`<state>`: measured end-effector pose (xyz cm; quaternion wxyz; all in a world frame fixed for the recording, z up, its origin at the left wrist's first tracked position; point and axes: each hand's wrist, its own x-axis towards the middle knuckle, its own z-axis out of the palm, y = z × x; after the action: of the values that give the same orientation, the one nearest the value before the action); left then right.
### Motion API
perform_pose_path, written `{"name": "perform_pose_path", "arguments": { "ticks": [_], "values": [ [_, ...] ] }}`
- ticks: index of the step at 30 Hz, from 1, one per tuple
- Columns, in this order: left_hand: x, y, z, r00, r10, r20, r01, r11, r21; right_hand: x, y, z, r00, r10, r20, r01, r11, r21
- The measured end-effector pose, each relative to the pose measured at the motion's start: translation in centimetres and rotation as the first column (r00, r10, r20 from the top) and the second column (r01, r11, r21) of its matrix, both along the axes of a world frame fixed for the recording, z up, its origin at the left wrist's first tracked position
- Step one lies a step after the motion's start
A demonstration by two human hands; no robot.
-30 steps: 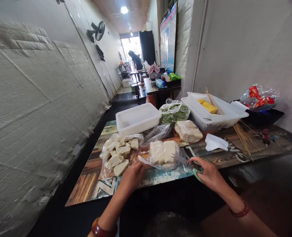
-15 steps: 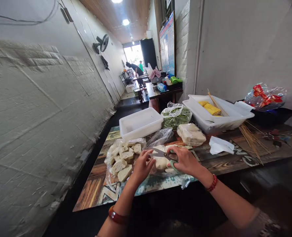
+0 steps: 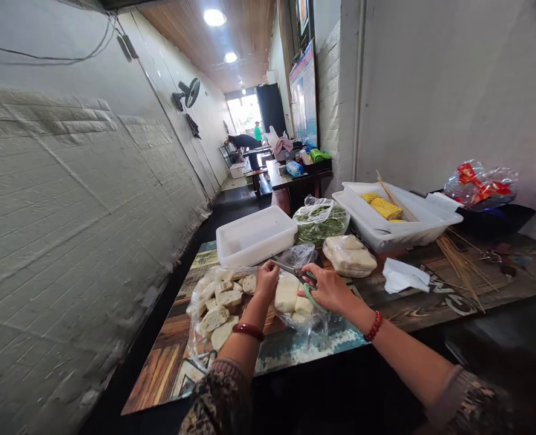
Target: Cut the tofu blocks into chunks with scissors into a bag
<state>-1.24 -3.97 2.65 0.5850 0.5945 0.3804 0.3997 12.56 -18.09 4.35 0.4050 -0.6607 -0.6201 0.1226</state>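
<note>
My right hand [image 3: 324,287] is closed round the green-handled scissors [image 3: 295,271], whose grey blades reach left towards my other hand. With fingers pinched together, my left hand [image 3: 266,279] grips what looks like the edge of a clear plastic bag, right by the blade tips. White blocks [image 3: 288,293], soft-looking like tofu or dough, lie in that bag below both hands. Left of them, an open plastic bag of pale cut pieces [image 3: 226,298] with speckled faces lies partly behind my left forearm.
Behind the hands stand a white plastic tub [image 3: 256,232], a bag of green leaves [image 3: 321,222] and a wrapped pale stack [image 3: 349,257]. To the right are a white tub with corn [image 3: 385,208], a white tissue [image 3: 406,276] and thin skewers [image 3: 460,266]. A person [image 3: 245,142] bends over farther back.
My left hand has gone from spread fingers to a pinch and risen slightly beside the blade tips. The scissors have tilted, tips upward. The camera view has shifted a little.
</note>
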Motion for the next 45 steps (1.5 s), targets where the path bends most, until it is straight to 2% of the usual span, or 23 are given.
{"name": "perform_pose_path", "arguments": {
  "ticks": [4, 9, 12, 17, 20, 22, 25, 27, 30, 33, 35, 37, 38, 41, 45],
  "values": [
    [-1.0, -0.5, 0.1, 0.992, -0.126, -0.006, 0.125, 0.988, -0.088, 1.0, 1.3, -0.1, 0.99, -0.101, 0.101, 0.102, 0.995, -0.008],
    [-4.4, -1.9, 0.0, 0.971, -0.217, 0.097, 0.231, 0.957, -0.173, 1.8, 3.1, -0.9, 0.998, -0.047, 0.046, 0.049, 0.998, -0.029],
    [-4.9, -2.1, -0.4, 0.968, -0.236, 0.083, 0.247, 0.955, -0.164, 1.9, 3.9, -1.4, 0.998, -0.06, 0.002, 0.06, 0.998, -0.022],
    [-3.2, -0.4, -0.5, 0.977, -0.21, 0.02, 0.211, 0.97, -0.119, 2.3, 4.1, -1.3, 0.993, -0.082, -0.084, 0.079, 0.996, -0.035],
    [-1.6, 0.9, -0.8, 0.979, -0.202, -0.006, 0.199, 0.973, -0.12, 1.7, 3.5, -0.7, 0.993, 0.022, -0.118, -0.031, 0.996, -0.082],
    [-0.5, 1.7, -1.4, 0.982, -0.189, -0.006, 0.186, 0.973, -0.139, 1.1, 3.3, -0.4, 0.997, 0.058, -0.052, -0.064, 0.991, -0.116],
    [0.8, 2.4, -2.5, 0.986, -0.168, -0.011, 0.164, 0.972, -0.17, 0.6, 3.5, -0.4, 0.997, -0.004, 0.071, 0.014, 0.99, -0.142],
    [1.2, 2.7, -3.0, 0.989, -0.144, -0.015, 0.139, 0.974, -0.176, 0.8, 4.1, -0.7, 0.995, -0.05, 0.083, 0.063, 0.986, -0.155],
    [0.7, 2.4, -2.9, 0.994, -0.104, -0.011, 0.102, 0.985, -0.14, 1.9, 5.2, -1.4, 0.991, -0.115, 0.075, 0.125, 0.979, -0.162],
    [-1.5, 1.0, -2.4, 0.998, -0.061, -0.033, 0.059, 0.997, -0.042, 3.3, 6.3, -2.0, 0.972, -0.225, 0.066, 0.233, 0.961, -0.148],
    [-4.1, -0.7, -2.5, 0.992, -0.01, -0.127, 0.027, 0.99, 0.14, 4.0, 6.8, -2.5, 0.952, -0.297, 0.068, 0.304, 0.943, -0.137],
    [-7.4, -3.1, -2.9, 0.966, 0.069, -0.25, 0.026, 0.932, 0.361, 4.6, 7.1, -3.1, 0.941, -0.33, 0.075, 0.337, 0.932, -0.132],
    [-9.1, -4.5, -3.2, 0.948, 0.098, -0.304, 0.042, 0.904, 0.424, 4.9, 7.1, -3.5, 0.942, -0.327, 0.08, 0.335, 0.933, -0.132],
    [-14.5, -8.5, -4.2, 0.897, 0.191, -0.398, 0.061, 0.84, 0.539, 5.7, 7.1, -4.8, 0.963, -0.252, 0.093, 0.264, 0.953, -0.15],
    [-20.1, -12.0, -5.7, 0.752, 0.468, -0.465, 0.006, 0.7, 0.714, 6.9, 6.3, -6.6, 0.985, -0.123, 0.122, 0.144, 0.973, -0.178]
  ]
}}
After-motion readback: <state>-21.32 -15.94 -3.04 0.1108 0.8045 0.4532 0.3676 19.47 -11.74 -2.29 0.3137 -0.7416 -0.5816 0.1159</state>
